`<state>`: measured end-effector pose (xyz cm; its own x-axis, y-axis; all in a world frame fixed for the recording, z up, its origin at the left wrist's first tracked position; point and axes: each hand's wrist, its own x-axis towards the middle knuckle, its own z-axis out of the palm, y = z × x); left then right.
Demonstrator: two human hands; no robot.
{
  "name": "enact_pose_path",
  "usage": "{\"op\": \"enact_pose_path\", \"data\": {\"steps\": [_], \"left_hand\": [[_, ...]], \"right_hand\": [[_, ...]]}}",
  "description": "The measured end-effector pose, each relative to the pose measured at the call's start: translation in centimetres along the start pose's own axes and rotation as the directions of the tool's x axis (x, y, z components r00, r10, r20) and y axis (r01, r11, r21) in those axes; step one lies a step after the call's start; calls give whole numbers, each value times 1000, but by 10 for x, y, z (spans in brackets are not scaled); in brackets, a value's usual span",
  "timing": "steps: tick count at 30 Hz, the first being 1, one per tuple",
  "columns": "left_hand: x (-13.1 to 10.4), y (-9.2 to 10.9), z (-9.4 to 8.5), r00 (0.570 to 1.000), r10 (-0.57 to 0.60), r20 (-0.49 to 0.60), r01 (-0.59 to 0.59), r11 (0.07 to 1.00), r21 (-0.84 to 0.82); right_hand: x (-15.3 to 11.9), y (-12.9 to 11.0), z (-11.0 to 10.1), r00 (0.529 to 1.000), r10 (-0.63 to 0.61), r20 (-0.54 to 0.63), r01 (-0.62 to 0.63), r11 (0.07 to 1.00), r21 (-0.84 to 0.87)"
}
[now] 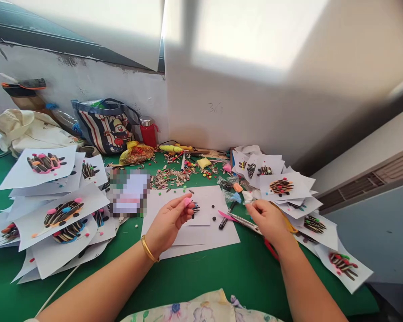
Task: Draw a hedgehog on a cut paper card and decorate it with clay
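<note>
While the left hand point(170, 220) pinches a small, soft-looking pink lump point(187, 202) between thumb and fingertips, a small white paper card point(202, 220) bearing dark, slender seed-like pieces point(195, 209) lies just beyond its fingers, apparently placed there to keep the working spot close. The lump is held at the fingertips rather than in the palm, a grip that seems suited to something so small and soft. Under the card, a large white paper sheet point(225, 237) spreads over the green tabletop point(188, 279), probably as a clean working ground. The right hand point(270, 219) hovers with its fingers curled narrowly beside a white lump in clear wrapping point(247, 197); whether it grips anything, one cannot tell. Just left of that hand lie a black marker pen point(225, 220) and silver metal scissors with a red handle point(246, 222), within easy reach. Beyond the left hand, striped seeds point(168, 177) sit in a loose heap, likely for ready picking, while overlapping decorated white cards point(30, 230) lie out to its left, seemingly to leave the middle free.
</note>
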<state>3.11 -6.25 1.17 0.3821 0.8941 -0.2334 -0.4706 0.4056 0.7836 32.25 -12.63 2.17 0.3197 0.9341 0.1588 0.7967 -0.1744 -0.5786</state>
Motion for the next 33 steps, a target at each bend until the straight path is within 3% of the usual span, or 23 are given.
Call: {"op": "enact_pose_path", "data": {"steps": [3, 7, 10, 15, 20, 23, 27, 30, 33], "left_hand": [[0, 3, 0, 997, -70, 23, 71, 995, -66], [-2, 5, -2, 997, -55, 56, 63, 988, -143], [-3, 7, 0, 997, -67, 47, 73, 989, -126], [-1, 10, -2, 998, -38, 44, 47, 976, -214], [4, 9, -10, 996, 9, 91, 17, 960, -280], [4, 10, -10, 996, 31, 89, -3, 956, -294], [2, 13, -7, 999, -9, 40, 18, 978, -209], [-1, 10, -5, 996, -54, 77, 65, 985, -158], [-3, 4, -4, 989, -57, 139, 71, 992, -100]], "right_hand": [[-1, 21, -6, 999, 25, 42, -15, 975, -221], [-1, 36, -9, 983, 74, 169, -17, 950, -313], [0, 37, -10, 973, 125, 196, -44, 925, -377], [0, 37, -6, 980, 194, 33, -167, 909, -382], [-1, 45, 0, 999, 14, 34, -1, 937, -351], [-2, 45, 1, 999, -31, -30, 19, 940, -341], [-5, 21, 5, 982, -121, -145, 85, 968, -235], [-11, -18, 14, 951, -300, -69, 301, 954, -2], [-18, -63, 30, 897, -440, 39, 424, 882, 205]]}}
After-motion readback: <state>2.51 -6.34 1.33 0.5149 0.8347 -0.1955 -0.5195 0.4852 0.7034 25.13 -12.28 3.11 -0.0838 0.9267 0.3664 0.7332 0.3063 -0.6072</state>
